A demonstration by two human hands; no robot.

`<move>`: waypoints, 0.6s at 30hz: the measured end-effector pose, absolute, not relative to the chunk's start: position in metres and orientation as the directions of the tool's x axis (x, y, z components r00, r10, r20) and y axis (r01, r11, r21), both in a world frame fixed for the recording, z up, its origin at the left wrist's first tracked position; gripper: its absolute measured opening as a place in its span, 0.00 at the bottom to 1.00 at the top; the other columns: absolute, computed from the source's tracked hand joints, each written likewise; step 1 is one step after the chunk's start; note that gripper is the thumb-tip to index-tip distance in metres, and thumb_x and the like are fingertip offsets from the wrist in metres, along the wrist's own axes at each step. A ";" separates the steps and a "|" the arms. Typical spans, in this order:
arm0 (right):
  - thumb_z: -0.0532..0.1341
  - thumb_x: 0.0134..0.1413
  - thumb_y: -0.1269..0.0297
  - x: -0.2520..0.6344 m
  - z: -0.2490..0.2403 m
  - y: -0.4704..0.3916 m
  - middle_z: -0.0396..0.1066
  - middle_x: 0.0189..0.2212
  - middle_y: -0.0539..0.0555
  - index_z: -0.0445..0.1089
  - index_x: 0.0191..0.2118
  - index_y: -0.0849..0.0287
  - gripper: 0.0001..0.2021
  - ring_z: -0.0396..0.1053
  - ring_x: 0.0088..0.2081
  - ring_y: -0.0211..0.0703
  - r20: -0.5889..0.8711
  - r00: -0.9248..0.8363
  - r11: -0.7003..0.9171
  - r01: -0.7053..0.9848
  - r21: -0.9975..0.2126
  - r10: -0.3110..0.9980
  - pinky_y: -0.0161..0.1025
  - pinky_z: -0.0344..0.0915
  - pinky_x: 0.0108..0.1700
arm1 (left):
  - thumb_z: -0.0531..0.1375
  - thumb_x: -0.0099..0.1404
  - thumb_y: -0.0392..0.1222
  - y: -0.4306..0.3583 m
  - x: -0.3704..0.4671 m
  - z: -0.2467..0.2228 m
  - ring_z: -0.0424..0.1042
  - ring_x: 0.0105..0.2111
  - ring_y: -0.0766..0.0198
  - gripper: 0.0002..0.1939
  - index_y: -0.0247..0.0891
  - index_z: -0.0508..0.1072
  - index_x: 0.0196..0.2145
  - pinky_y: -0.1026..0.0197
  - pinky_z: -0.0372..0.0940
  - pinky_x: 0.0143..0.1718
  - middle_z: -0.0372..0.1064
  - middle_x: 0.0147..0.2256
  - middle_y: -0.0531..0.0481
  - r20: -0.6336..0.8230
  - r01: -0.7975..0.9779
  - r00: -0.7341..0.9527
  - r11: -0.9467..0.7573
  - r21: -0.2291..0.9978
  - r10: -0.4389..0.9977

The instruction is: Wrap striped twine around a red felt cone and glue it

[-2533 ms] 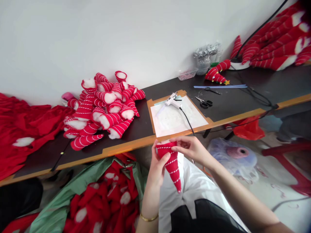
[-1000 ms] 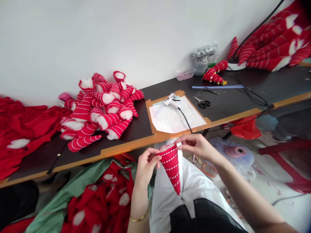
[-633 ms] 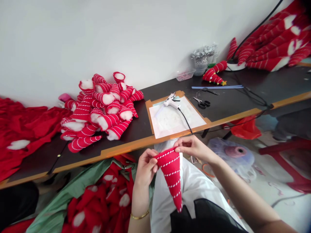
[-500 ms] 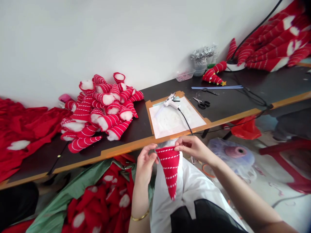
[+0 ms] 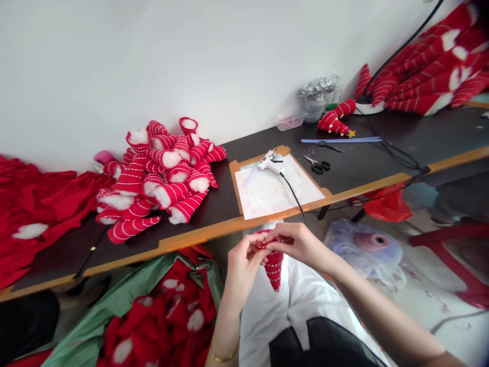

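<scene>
A red cone of knit fabric with white dashed stripes (image 5: 273, 267) hangs point down above my lap. My left hand (image 5: 244, 257) pinches its upper rim from the left, and my right hand (image 5: 294, 239) pinches the same rim from the right. The fingertips of both hands nearly meet and cover most of the cone's top edge. Beyond them, a white glue gun (image 5: 270, 162) lies on a white sheet (image 5: 267, 196) taped to the dark table.
Striped stuffed cones (image 5: 168, 173) are heaped at the left, beside red fabric (image 5: 57, 199). Black scissors (image 5: 318, 164), blue sticks (image 5: 340, 139) and a decorated red piece (image 5: 336, 120) lie at the right. A green bag (image 5: 87, 318) of red pieces sits below the table.
My left hand has moved right and taken hold of the cone's rim. My two hands are now close together, and the cone's top is gathered between them, its tip slightly higher.
</scene>
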State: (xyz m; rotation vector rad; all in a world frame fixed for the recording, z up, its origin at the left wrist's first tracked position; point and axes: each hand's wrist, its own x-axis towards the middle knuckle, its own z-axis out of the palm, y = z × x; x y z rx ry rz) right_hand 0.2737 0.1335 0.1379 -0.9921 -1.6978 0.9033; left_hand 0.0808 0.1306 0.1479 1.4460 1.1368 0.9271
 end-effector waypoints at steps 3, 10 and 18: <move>0.67 0.59 0.46 0.285 0.138 0.137 0.73 0.27 0.52 0.79 0.45 0.61 0.22 0.65 0.26 0.38 0.304 -0.234 0.354 0.213 -0.911 0.923 0.36 0.61 0.30 | 0.67 0.61 0.41 0.133 0.076 0.148 0.70 0.22 0.68 0.08 0.36 0.75 0.37 0.67 0.68 0.27 0.72 0.23 0.55 -0.046 0.142 0.235 0.013 0.990 0.971; 0.68 0.57 0.45 0.286 0.133 0.143 0.75 0.29 0.54 0.80 0.38 0.62 0.21 0.66 0.28 0.39 0.195 -0.275 0.226 0.089 -0.970 0.942 0.36 0.61 0.31 | 0.69 0.61 0.41 0.134 0.070 0.140 0.71 0.23 0.69 0.07 0.37 0.75 0.35 0.68 0.67 0.27 0.71 0.24 0.55 0.020 0.085 0.245 -0.042 0.995 0.969; 0.64 0.63 0.50 0.279 0.141 0.142 0.73 0.26 0.52 0.75 0.33 0.61 0.17 0.65 0.27 0.39 0.261 -0.201 0.296 0.168 -0.940 0.944 0.35 0.59 0.31 | 0.67 0.65 0.40 0.137 0.069 0.144 0.71 0.25 0.70 0.05 0.39 0.76 0.38 0.66 0.68 0.29 0.70 0.35 0.53 0.241 0.285 0.274 -0.318 0.904 0.931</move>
